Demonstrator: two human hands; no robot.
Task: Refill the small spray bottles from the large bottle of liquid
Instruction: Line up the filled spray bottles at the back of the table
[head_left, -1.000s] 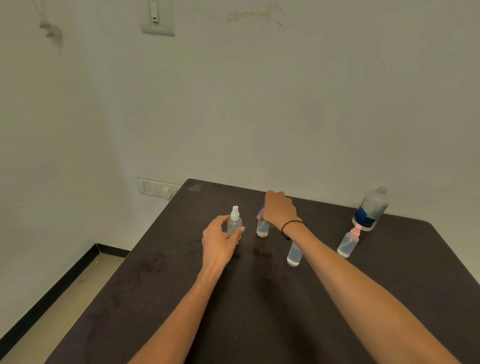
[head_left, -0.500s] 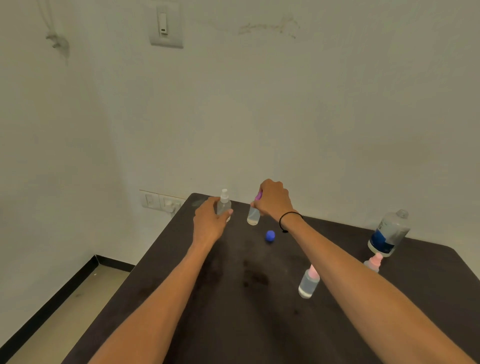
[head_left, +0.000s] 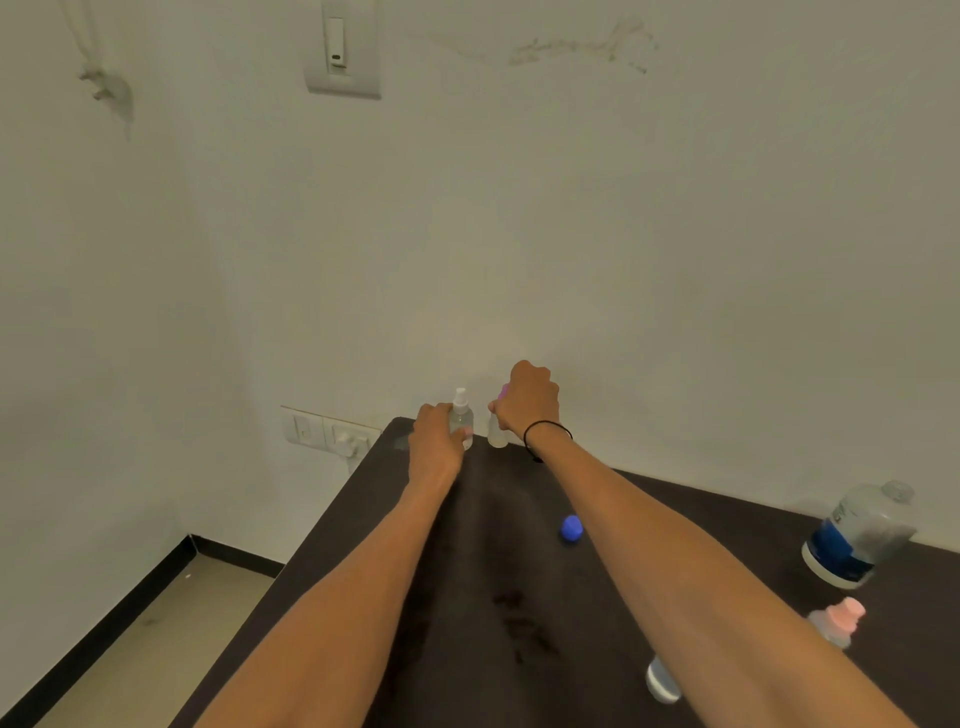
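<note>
My left hand (head_left: 435, 441) grips the white-capped spray bottle (head_left: 461, 417) at the tabletop's (head_left: 498, 545) far edge; my right hand (head_left: 530, 400) grips the purple-topped bottle (head_left: 497, 435) beside it. A blue cap (head_left: 571, 529) lies nearer. The large bottle (head_left: 857, 535) and pink-topped bottle (head_left: 837, 625) stand far right; my right forearm partly hides another small bottle (head_left: 661, 682).

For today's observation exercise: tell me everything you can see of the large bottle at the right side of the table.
The large bottle is clear plastic, with a rounded shoulder narrowing to a short neck and a clear cap. A label wraps its lower half, dark blue with white areas; the print is too blurred to read. It stands near the table's far right edge, appearing tilted in this wide-angle view. Neither hand touches it. The liquid level cannot be made out. A small pink-topped bottle stands just in front of it, apart.
</note>
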